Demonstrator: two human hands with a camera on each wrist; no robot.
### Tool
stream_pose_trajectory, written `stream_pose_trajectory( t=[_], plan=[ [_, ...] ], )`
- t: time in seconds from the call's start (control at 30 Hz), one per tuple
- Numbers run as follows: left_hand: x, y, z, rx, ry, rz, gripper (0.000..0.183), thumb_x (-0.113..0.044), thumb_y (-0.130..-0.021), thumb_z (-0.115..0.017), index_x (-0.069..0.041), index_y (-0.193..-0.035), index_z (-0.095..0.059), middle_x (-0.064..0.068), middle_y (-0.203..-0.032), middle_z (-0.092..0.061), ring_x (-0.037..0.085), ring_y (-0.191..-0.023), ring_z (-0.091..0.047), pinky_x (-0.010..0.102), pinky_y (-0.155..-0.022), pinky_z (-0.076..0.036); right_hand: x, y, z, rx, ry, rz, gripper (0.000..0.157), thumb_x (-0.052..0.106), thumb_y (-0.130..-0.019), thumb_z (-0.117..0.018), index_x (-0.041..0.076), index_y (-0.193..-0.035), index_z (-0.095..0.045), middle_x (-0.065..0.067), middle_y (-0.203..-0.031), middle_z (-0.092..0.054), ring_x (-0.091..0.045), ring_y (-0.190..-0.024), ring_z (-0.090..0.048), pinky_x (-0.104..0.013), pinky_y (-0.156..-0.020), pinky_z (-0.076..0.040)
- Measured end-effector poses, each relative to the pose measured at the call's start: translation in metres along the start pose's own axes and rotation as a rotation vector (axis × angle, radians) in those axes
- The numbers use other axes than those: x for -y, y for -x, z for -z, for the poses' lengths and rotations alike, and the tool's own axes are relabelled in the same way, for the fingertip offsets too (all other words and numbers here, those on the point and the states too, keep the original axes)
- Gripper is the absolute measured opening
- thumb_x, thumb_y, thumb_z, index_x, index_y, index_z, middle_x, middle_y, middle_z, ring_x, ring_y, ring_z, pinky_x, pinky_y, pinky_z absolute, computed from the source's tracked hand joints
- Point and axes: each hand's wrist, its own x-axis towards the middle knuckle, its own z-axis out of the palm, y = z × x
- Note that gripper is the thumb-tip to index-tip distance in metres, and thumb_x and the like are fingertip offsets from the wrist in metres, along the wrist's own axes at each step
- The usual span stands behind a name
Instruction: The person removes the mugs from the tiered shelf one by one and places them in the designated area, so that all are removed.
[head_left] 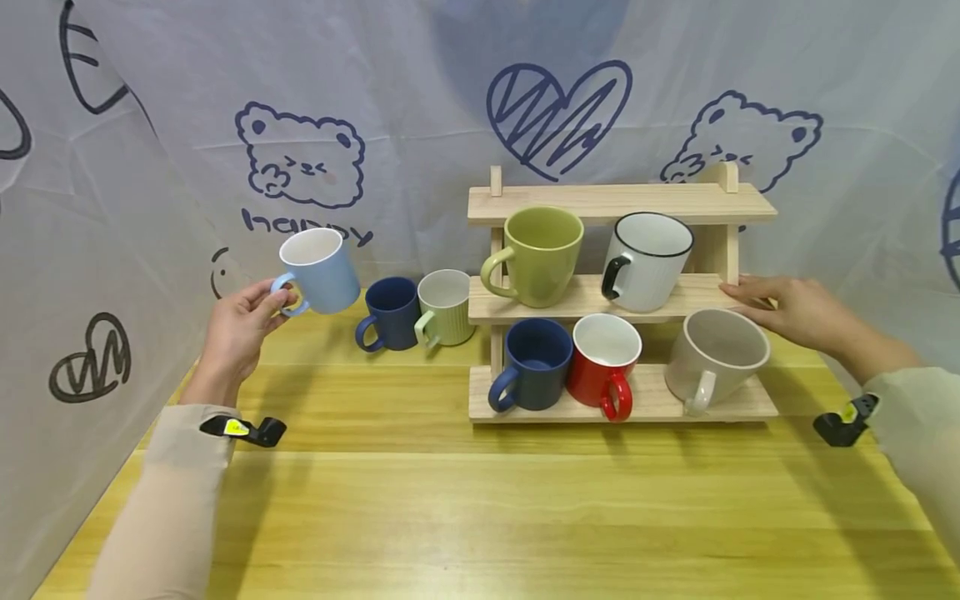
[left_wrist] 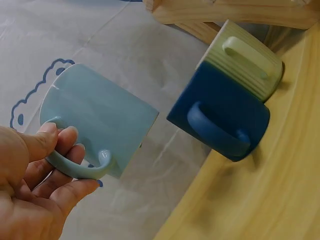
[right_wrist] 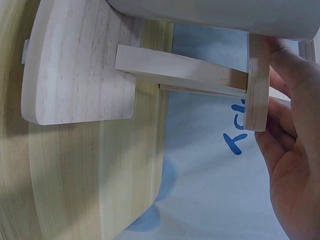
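Raised above the table at the left, a light blue mug (head_left: 324, 271) is held by its handle (left_wrist: 80, 167) in my left hand (head_left: 238, 329). The thumb and fingers pinch that handle, and the mug's mouth tips slightly. My right hand (head_left: 810, 310) is at the right end of a wooden tiered rack (head_left: 600, 202). In the right wrist view its thumb and fingers grip the end of a shelf board (right_wrist: 257, 85). A beige mug (head_left: 716, 354) stands on the lowest shelf close to that hand.
A dark blue mug (head_left: 393, 315) and a pale green ribbed mug (head_left: 447, 308) stand left of the rack. An olive mug (head_left: 543, 258) and a black-rimmed white mug (head_left: 648, 262) occupy the middle shelf. Below are a navy mug (head_left: 536, 367) and a red mug (head_left: 603, 362).
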Motion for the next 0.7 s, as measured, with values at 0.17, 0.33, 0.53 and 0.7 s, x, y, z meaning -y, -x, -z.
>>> stream_pose_trajectory(
  t=[0.17, 0.33, 0.53, 0.7],
  plan=[
    [0.012, 0.001, -0.002, -0.015, 0.056, -0.002, 0.043, -0.017, -0.095, -0.062, 0.011, -0.127, -0.054, -0.004, -0.094, -0.069, 0.008, -0.098, -0.061, 0.019, -0.086, -0.051, 0.0, 0.0, 0.0, -0.004, 0.004, 0.0, 0.043, 0.03, -0.097, -0.064, 0.008, -0.134, -0.059, -0.024, -0.138, -0.049, -0.054, -0.119, -0.047, -0.069, -0.095, -0.037],
    [0.024, 0.001, -0.001, -0.029, 0.064, 0.019, 0.045, -0.017, -0.097, -0.061, 0.011, -0.131, -0.052, -0.007, -0.094, -0.069, 0.007, -0.098, -0.061, 0.017, -0.086, -0.051, 0.002, -0.001, -0.001, 0.001, 0.008, -0.003, 0.044, 0.032, -0.097, -0.063, 0.009, -0.134, -0.059, -0.023, -0.139, -0.05, -0.053, -0.121, -0.046, -0.069, -0.096, -0.036],
    [0.036, 0.001, 0.0, -0.072, 0.05, 0.044, 0.046, -0.018, -0.097, -0.06, 0.01, -0.133, -0.051, -0.008, -0.095, -0.068, 0.007, -0.098, -0.06, 0.014, -0.084, -0.051, 0.003, -0.001, -0.001, -0.003, 0.009, -0.009, 0.044, 0.032, -0.097, -0.063, 0.009, -0.134, -0.06, -0.024, -0.137, -0.05, -0.053, -0.12, -0.048, -0.069, -0.095, -0.037],
    [0.045, -0.001, -0.002, -0.083, 0.035, 0.078, 0.049, -0.02, -0.096, -0.061, 0.008, -0.135, -0.051, -0.006, -0.098, -0.068, 0.008, -0.102, -0.06, 0.02, -0.091, -0.049, 0.002, 0.0, 0.001, -0.011, -0.004, -0.013, 0.043, 0.031, -0.097, -0.063, 0.008, -0.133, -0.06, -0.024, -0.137, -0.05, -0.053, -0.121, -0.047, -0.069, -0.096, -0.036]
  ],
)
